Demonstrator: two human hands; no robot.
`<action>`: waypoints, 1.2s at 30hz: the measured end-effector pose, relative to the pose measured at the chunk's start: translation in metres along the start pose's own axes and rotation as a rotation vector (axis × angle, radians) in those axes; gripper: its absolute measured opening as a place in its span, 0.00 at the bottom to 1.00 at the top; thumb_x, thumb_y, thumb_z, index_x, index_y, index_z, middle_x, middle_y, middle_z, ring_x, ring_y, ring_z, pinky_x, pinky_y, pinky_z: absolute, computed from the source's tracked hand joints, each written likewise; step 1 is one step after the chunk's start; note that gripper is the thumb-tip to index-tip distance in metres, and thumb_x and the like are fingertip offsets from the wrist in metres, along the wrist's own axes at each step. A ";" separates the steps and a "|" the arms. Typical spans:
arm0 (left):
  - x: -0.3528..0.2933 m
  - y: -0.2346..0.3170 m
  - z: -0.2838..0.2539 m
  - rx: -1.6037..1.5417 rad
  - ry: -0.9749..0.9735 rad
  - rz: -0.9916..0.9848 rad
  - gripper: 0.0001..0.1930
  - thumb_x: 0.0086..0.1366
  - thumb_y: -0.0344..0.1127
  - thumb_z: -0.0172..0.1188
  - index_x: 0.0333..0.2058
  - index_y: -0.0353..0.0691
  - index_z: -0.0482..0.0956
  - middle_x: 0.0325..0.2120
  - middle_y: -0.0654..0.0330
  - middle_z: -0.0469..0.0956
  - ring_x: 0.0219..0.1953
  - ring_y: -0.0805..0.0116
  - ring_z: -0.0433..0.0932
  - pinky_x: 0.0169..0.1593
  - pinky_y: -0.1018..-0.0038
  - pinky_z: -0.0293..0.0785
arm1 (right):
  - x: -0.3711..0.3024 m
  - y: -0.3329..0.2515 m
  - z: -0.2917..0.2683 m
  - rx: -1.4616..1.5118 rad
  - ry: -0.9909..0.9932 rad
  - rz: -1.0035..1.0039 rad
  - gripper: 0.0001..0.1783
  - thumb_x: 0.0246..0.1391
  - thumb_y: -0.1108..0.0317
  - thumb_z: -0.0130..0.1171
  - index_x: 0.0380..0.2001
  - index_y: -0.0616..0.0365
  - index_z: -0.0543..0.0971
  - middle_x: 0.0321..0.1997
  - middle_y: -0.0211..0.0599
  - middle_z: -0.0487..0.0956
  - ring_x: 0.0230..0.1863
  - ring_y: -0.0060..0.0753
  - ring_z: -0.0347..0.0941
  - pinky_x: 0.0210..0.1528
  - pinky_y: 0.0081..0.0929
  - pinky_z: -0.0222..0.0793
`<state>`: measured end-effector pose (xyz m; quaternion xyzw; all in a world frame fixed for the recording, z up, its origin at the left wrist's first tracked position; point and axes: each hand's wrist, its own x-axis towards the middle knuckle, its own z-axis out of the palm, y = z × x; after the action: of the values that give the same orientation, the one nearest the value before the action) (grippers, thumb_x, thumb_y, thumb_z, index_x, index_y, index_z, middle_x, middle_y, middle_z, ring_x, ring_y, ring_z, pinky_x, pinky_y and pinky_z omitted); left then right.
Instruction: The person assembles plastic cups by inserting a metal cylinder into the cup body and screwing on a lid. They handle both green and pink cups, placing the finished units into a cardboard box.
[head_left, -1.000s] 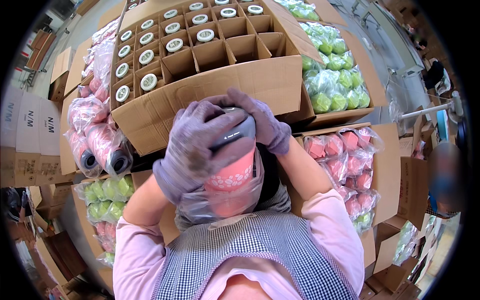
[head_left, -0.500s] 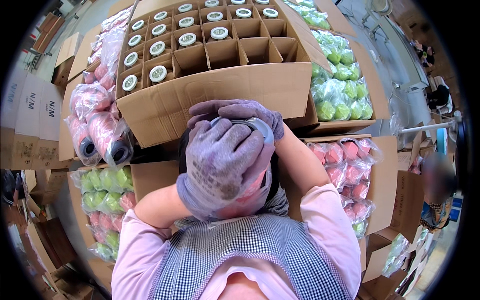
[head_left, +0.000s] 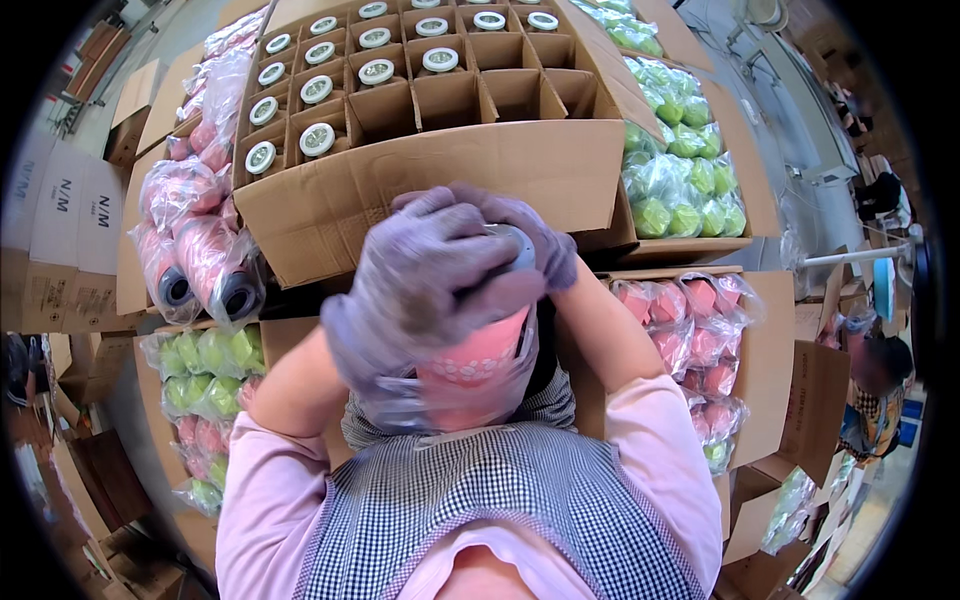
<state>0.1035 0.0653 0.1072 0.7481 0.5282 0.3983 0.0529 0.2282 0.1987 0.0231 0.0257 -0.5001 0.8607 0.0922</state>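
Observation:
A pink container (head_left: 474,362) with a pale print stands upright in front of my apron, loosely wrapped in a clear plastic bag. Its grey-blue round lid (head_left: 521,246) shows between my fingers. My left hand (head_left: 425,285), in a grey-purple glove and smeared by motion, curls over the lid and near side of the container. Gloved the same way, my right hand (head_left: 543,235) closes round the lid's far right side. Just beyond my hands stands an open carton (head_left: 420,185) with cardboard dividers; clear jars with white-rimmed lids (head_left: 317,139) fill many of its cells.
Bagged pink containers (head_left: 205,255) with dark ring ends lie at the left. Boxes of bagged green items (head_left: 690,200) stand at the right. Bagged pink items (head_left: 705,345) are nearer right, green and pink ones (head_left: 210,365) nearer left. Another person (head_left: 880,370) is at the far right.
My left hand has shifted left and turned on the lid, uncovering more of the container's pink side. My right hand stays at the lid, slightly lower and farther right.

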 end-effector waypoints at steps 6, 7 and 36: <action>-0.071 -0.097 -0.042 -0.178 -0.175 -0.286 0.18 0.66 0.36 0.62 0.54 0.41 0.80 0.54 0.48 0.75 0.57 0.52 0.74 0.58 0.63 0.71 | -0.044 -0.033 0.013 -0.214 0.361 0.111 0.39 0.70 0.39 0.32 0.60 0.64 0.72 0.58 0.47 0.77 0.63 0.34 0.70 0.69 0.33 0.56; -0.058 -0.085 -0.041 -0.176 -0.055 -0.306 0.18 0.66 0.35 0.62 0.53 0.40 0.80 0.54 0.48 0.75 0.57 0.52 0.74 0.58 0.63 0.71 | -0.045 -0.040 0.000 -0.344 0.453 0.150 0.39 0.70 0.40 0.31 0.60 0.66 0.72 0.58 0.48 0.77 0.62 0.34 0.70 0.68 0.33 0.59; -0.015 0.005 0.004 0.096 -0.010 -0.117 0.20 0.52 0.42 0.71 0.44 0.44 0.86 0.32 0.59 0.77 0.38 0.61 0.75 0.45 0.65 0.64 | -0.002 -0.001 0.009 0.056 0.096 -0.059 0.27 0.70 0.61 0.38 0.65 0.68 0.65 0.64 0.49 0.72 0.63 0.37 0.70 0.67 0.32 0.63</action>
<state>0.1080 0.0514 0.0992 0.7195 0.5895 0.3648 0.0427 0.2304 0.1915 0.0282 0.0019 -0.4699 0.8714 0.1407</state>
